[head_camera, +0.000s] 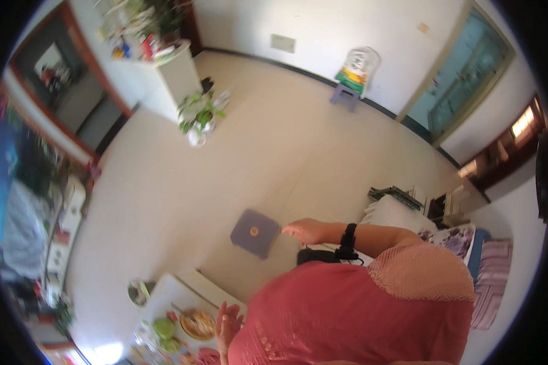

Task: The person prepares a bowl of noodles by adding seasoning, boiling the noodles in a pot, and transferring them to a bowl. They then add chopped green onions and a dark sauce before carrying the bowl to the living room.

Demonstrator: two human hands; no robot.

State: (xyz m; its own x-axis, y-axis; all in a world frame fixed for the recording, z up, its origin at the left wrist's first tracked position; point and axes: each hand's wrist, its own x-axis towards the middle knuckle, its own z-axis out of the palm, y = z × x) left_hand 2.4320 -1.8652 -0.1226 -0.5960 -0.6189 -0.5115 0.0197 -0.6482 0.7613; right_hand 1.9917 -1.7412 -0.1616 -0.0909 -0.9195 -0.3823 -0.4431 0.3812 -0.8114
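Observation:
My left hand (228,323), low in the picture beside my red top, has its fingers apart and holds nothing visible. It is near the edge of a white table (162,292). On that table are a yellow-brown bowl (198,324) of what looks like food and green round things (164,327), perhaps fruit. My right hand (305,231) reaches across in front of my body, fingers loosely bent, with nothing visible in it. A black band sits on that wrist. Just left of the fingertips stands a grey-purple plastic stool (251,242); whether they touch it I cannot tell.
A waste bin (139,293) stands by the table. Farther off are a potted plant (203,116), a white cabinet (176,82), and a small stool (345,96) bearing a printed sack (356,70). Seating with a striped cushion (491,278) lies to my right. A doorway (68,77) opens at left.

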